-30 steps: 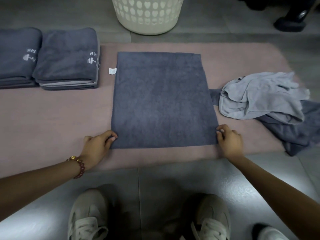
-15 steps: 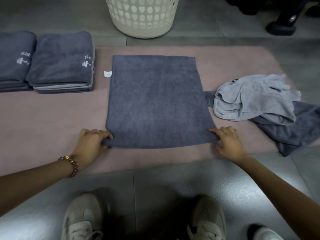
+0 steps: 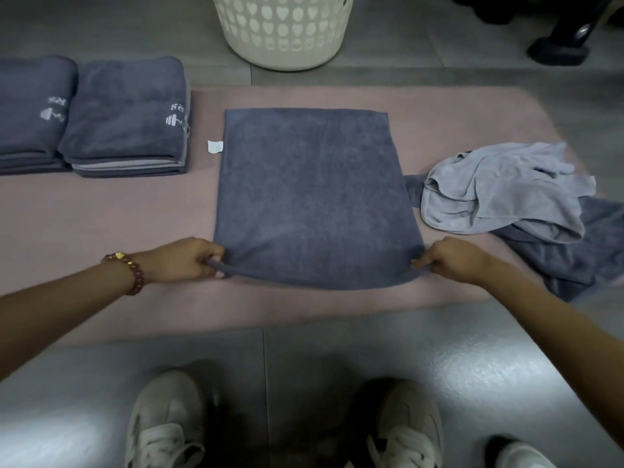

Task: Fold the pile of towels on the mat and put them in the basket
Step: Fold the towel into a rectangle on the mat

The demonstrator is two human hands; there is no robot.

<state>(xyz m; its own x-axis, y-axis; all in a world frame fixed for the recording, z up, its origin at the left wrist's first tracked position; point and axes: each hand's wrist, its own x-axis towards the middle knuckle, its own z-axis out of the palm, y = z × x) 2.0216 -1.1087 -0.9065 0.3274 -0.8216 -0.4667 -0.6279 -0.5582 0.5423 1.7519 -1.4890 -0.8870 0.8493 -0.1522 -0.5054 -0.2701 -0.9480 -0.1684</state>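
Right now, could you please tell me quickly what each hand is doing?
Left hand: closed, pinching the near left corner of the dark grey towel.
Right hand: closed, pinching the towel's near right corner.

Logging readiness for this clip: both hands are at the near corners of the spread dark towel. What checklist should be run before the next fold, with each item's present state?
1. Left hand grip on the near left corner: ok, pinched and slightly lifted.
2. Right hand grip on the near right corner: ok, pinched.
3. Dark towel flat on the mat, far edge straight: ok.
4. Crumpled pile apart from the towel's right edge: cannot tell.
5. Room inside the basket: cannot tell, its top is out of frame.
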